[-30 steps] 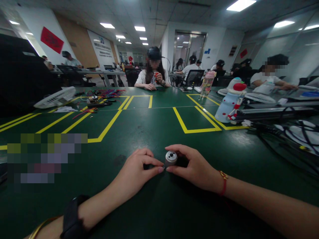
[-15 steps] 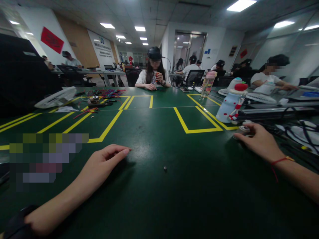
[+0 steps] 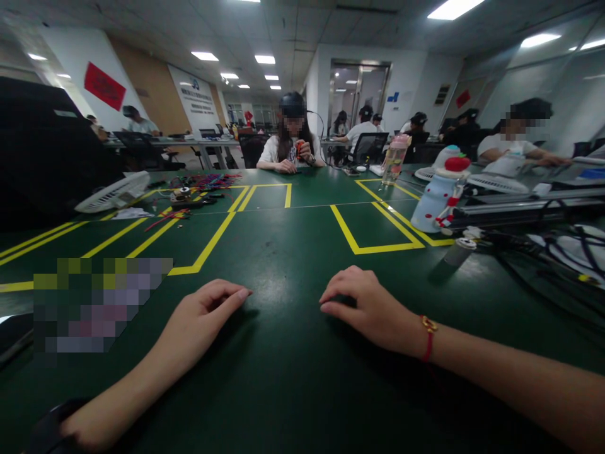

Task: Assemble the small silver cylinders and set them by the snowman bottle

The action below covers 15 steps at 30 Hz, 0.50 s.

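My left hand (image 3: 205,312) rests over the green table (image 3: 278,384), thumb and index finger pressed together at the tips. Whatever may be between them is hidden. Opposite it, my right hand (image 3: 366,309) has curled fingers, with the thumb tip close against the index fingertip. I cannot make out anything in that pinch. A gap of bare tabletop separates the two hands. Beyond my right hand, a short grey metal cylinder (image 3: 460,251) with a lighter top stands on the table, apart from the fingers.
Right side: a blue bottle with a red top (image 3: 430,202), a clear bottle (image 3: 396,161), metal rails and cables (image 3: 534,265). Left side: a white fan (image 3: 113,192), tangled wires (image 3: 212,183), a blurred flat item (image 3: 104,302). Yellow tape (image 3: 387,248) marks the table. A person (image 3: 288,142) sits opposite.
My right hand has let go of the metal cylinder and moved left toward the middle. The small dark ring that lay there no longer shows. My left hand has barely moved.
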### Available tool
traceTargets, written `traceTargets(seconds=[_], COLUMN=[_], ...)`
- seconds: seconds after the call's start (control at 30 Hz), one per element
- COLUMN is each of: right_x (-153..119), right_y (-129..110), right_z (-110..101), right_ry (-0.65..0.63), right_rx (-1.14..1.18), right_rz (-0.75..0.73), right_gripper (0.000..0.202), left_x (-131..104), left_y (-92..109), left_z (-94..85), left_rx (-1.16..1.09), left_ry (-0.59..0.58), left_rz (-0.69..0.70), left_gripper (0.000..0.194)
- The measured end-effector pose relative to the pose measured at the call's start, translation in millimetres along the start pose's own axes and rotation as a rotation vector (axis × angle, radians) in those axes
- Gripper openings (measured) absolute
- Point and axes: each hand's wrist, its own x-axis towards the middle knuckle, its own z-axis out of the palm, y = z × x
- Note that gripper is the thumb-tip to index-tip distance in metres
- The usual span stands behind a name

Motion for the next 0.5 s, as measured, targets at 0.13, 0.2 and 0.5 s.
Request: traceTargets(seconds=[0.13,0.2,0.5], right_x=[-19,-37,-84], right_y=[41,71,147], right_z=[-61,-96,-159], right_ry=[0.292,0.478,0.413], right_rx=[-0.081,-0.286,-0.52], right_rz=[0.238,0.322,0.868], right_gripper=[0.029,0.03,0.036], left_x=[1,2,-2], left_y=[-1,-2,2], left_z=[1.6,2.8,1.0], left_rx=[-0.021,-0.027,0.004], left_ry=[0.006,0.008,-0.011], left_rz=[-0.001,0.009,-0.004], left_gripper=[0.034,0.034,0.035])
